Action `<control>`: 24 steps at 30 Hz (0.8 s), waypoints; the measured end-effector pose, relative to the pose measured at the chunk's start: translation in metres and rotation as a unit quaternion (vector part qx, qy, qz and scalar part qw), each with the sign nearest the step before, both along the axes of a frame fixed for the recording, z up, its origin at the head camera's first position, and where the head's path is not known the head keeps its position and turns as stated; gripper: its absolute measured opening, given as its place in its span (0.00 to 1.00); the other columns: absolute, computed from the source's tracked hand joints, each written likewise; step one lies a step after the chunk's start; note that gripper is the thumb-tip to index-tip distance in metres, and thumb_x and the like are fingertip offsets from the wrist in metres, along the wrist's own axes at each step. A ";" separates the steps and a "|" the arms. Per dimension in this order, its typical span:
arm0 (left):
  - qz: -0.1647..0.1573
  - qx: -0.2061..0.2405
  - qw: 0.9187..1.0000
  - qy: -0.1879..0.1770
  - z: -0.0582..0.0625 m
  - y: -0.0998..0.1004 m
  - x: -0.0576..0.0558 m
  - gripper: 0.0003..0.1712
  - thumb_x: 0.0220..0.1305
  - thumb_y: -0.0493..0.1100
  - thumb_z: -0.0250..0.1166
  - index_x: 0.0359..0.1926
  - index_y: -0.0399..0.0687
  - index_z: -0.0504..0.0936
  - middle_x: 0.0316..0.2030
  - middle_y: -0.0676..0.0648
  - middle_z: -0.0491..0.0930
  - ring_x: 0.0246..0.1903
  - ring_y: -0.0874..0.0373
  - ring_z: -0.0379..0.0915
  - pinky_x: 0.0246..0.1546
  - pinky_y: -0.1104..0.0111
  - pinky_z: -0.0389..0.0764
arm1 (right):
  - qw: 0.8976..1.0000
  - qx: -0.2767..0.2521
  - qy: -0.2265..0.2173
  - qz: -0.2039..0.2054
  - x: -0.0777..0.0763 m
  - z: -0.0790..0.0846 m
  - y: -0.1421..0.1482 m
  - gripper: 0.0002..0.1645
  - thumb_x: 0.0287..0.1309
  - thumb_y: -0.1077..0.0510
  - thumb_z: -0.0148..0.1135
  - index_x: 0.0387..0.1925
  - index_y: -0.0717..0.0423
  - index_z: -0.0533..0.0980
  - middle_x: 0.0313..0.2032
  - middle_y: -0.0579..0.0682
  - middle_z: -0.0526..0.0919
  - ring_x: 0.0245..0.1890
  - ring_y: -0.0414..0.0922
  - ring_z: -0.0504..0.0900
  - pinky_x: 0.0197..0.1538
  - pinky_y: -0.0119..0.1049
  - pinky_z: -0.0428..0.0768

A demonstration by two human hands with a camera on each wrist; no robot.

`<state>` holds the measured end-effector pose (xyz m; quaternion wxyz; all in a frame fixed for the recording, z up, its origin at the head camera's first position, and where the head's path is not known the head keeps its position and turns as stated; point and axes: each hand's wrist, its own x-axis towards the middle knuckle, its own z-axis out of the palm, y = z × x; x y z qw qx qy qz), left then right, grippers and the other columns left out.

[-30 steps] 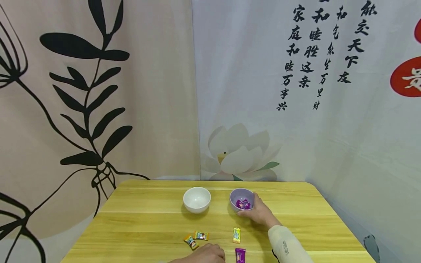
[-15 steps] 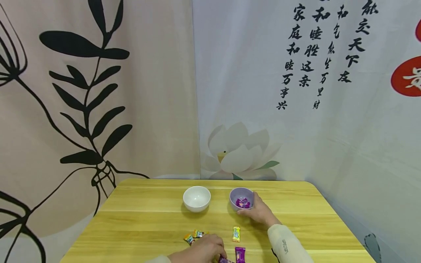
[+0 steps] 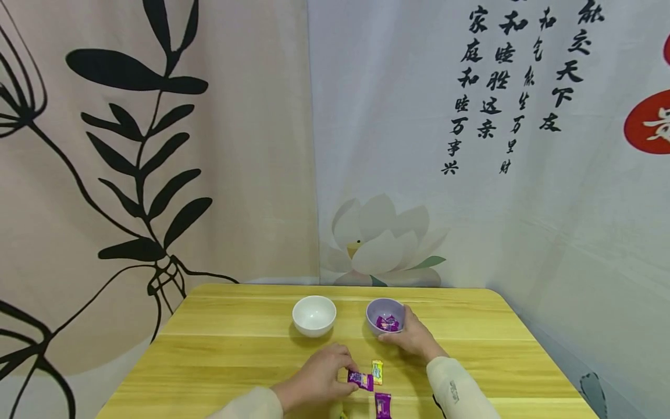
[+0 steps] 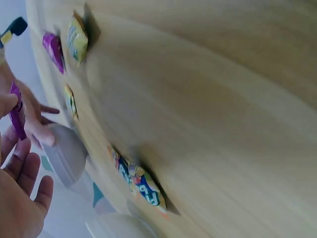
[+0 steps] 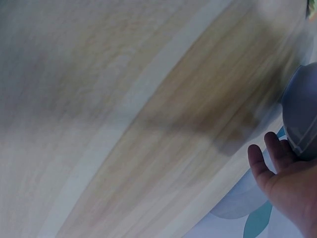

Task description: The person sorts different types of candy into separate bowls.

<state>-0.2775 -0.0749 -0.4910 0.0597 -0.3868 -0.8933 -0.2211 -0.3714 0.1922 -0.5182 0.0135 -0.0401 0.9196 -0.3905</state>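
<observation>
My left hand (image 3: 320, 375) pinches a purple-wrapped candy (image 3: 361, 380) between thumb and fingers, raised off the table as the left wrist view shows. My right hand (image 3: 416, 337) grips the right side of the light purple bowl (image 3: 372, 329), thumb low at its front. Purple candies (image 3: 388, 323) lie inside that bowl. On the table, a yellow candy (image 3: 377, 371) and another purple candy (image 3: 383, 405) lie close to the held one. Two orange-yellow candies (image 4: 146, 189), hidden behind my left hand in the head view, show in the left wrist view.
A white bowl (image 3: 314, 334) stands left of the purple bowl on the wooden table (image 3: 235, 326). One more yellow candy (image 3: 342, 415) peeks in at the bottom edge of the head view. Behind the table hangs a printed cloth (image 3: 262, 145).
The left hand has picked a purple candy up from near the table's front and moved it forward. The right hand has stayed on the purple bowl.
</observation>
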 end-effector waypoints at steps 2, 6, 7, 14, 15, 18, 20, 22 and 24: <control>0.014 0.009 1.000 -0.002 0.001 0.000 -0.003 0.11 0.56 0.52 0.74 0.39 0.57 0.87 0.34 0.66 0.73 0.39 0.70 0.69 0.45 0.74 0.73 | 1.000 0.002 0.000 -0.002 0.000 0.000 0.000 0.77 0.41 0.36 0.79 0.75 0.68 0.42 0.68 0.72 0.60 0.65 0.68 0.64 0.65 0.64 0.61; 0.035 0.028 0.999 -0.003 0.000 0.000 -0.009 0.11 0.55 0.51 0.74 0.39 0.56 0.87 0.35 0.65 0.74 0.40 0.68 0.70 0.47 0.69 0.74 | 1.000 0.002 0.000 -0.003 0.001 0.000 -0.001 0.77 0.41 0.37 0.79 0.75 0.68 0.42 0.68 0.72 0.61 0.65 0.68 0.64 0.65 0.64 0.61; 0.041 0.032 0.999 -0.004 0.000 0.000 -0.011 0.11 0.55 0.51 0.74 0.38 0.56 0.87 0.34 0.65 0.74 0.40 0.68 0.70 0.48 0.69 0.74 | 1.000 0.001 0.000 -0.003 0.001 0.000 -0.001 0.77 0.41 0.37 0.79 0.75 0.68 0.42 0.67 0.72 0.61 0.65 0.68 0.64 0.65 0.64 0.61; 0.077 0.062 0.995 -0.014 0.000 0.004 -0.023 0.12 0.55 0.51 0.75 0.38 0.54 0.87 0.33 0.63 0.73 0.40 0.62 0.72 0.47 0.67 0.73 | 1.000 -0.002 -0.003 -0.004 0.001 0.000 -0.002 0.78 0.41 0.37 0.80 0.75 0.68 0.41 0.68 0.73 0.60 0.65 0.69 0.64 0.65 0.64 0.61; 0.082 0.067 0.994 -0.014 0.001 0.005 -0.025 0.12 0.55 0.51 0.74 0.38 0.54 0.87 0.33 0.63 0.73 0.40 0.62 0.71 0.47 0.67 0.73 | 1.000 -0.002 -0.004 -0.005 0.001 -0.001 -0.002 0.78 0.41 0.37 0.80 0.75 0.68 0.41 0.68 0.73 0.60 0.65 0.69 0.64 0.65 0.65 0.61; 0.100 0.075 0.992 -0.011 0.004 0.009 -0.030 0.12 0.56 0.51 0.74 0.38 0.52 0.87 0.33 0.62 0.74 0.39 0.63 0.70 0.46 0.66 0.74 | 1.000 -0.004 -0.004 -0.005 0.000 -0.002 -0.002 0.77 0.41 0.37 0.79 0.76 0.67 0.41 0.68 0.72 0.61 0.65 0.68 0.64 0.65 0.64 0.61; 0.109 0.080 0.991 -0.002 0.005 0.013 -0.034 0.11 0.56 0.51 0.74 0.38 0.52 0.87 0.33 0.62 0.74 0.38 0.65 0.68 0.45 0.65 0.73 | 1.000 -0.005 -0.001 -0.002 0.000 -0.002 -0.001 0.77 0.41 0.37 0.80 0.75 0.68 0.42 0.67 0.72 0.62 0.65 0.68 0.65 0.65 0.64 0.62; 0.117 0.084 0.990 0.004 0.005 0.016 -0.038 0.11 0.56 0.51 0.74 0.37 0.52 0.88 0.32 0.62 0.74 0.38 0.64 0.69 0.44 0.65 0.73 | 1.000 -0.007 0.001 -0.001 -0.001 -0.002 -0.001 0.77 0.40 0.36 0.80 0.75 0.68 0.43 0.67 0.71 0.63 0.64 0.67 0.66 0.65 0.64 0.62; 0.124 0.087 0.988 0.008 0.006 0.020 -0.043 0.11 0.57 0.51 0.73 0.37 0.53 0.88 0.33 0.62 0.75 0.38 0.63 0.70 0.44 0.64 0.73 | 1.000 -0.008 0.004 0.002 -0.001 -0.002 -0.001 0.77 0.39 0.36 0.80 0.75 0.67 0.43 0.66 0.71 0.64 0.64 0.67 0.67 0.65 0.63 0.63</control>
